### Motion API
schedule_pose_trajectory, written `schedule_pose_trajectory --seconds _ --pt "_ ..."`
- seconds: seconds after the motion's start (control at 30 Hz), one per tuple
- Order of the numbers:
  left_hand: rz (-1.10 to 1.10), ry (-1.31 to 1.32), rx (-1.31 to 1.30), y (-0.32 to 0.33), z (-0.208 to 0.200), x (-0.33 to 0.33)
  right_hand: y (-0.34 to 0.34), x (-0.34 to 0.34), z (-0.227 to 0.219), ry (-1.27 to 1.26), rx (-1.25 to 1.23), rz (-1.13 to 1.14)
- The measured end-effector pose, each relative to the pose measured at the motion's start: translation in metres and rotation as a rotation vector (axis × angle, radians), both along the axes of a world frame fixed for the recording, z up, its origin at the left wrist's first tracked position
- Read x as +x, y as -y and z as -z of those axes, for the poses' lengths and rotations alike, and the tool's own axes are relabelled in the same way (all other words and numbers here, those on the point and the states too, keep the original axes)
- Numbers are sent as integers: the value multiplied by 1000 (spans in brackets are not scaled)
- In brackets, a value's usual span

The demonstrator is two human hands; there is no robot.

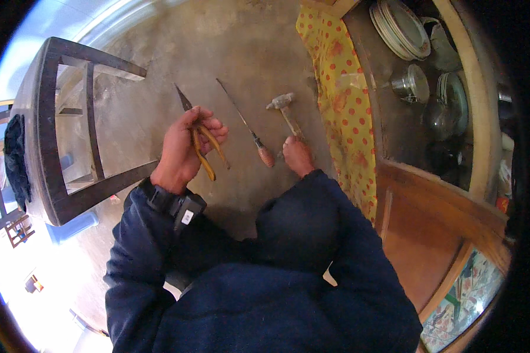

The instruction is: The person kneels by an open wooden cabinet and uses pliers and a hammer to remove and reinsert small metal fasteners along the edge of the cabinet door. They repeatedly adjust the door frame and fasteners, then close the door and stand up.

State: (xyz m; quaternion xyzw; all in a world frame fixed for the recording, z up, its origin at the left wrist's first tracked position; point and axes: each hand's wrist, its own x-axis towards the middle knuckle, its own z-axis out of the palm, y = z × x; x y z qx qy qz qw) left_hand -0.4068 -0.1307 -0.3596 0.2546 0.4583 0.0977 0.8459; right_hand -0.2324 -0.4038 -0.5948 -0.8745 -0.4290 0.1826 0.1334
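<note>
My left hand point(185, 144) is closed around needle-nose pliers point(204, 154) with yellow handles. Their dark pointed jaws stick out past my fingers, away from me, and the spread handles hang toward me. My right hand point(298, 156) grips the lower handle of a hammer point(284, 108), whose worn grey head points away from me. Between my two hands a long thin screwdriver point(244, 122) with a reddish-brown grip lies on the floor, touched by neither hand. Whether the hammer rests on the floor or is slightly raised, I cannot tell.
A dark wooden chair or stool point(50, 129) lies on the left. On the right, a yellow red-dotted cloth point(345, 106) hangs beside a wooden cabinet point(421, 217) with plates point(400, 29) and metal pots inside. Brown concrete floor point(218, 35) stretches ahead.
</note>
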Motion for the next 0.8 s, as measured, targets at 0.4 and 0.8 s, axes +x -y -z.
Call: schedule_pose_trajectory --seconds 0.4,0.8 --pt "1005 -317 556 -66 17 113 15 63 -139 -988 605 544" --pt "1182 -564 622 -160 101 94 -33 91 -270 -870 783 390"
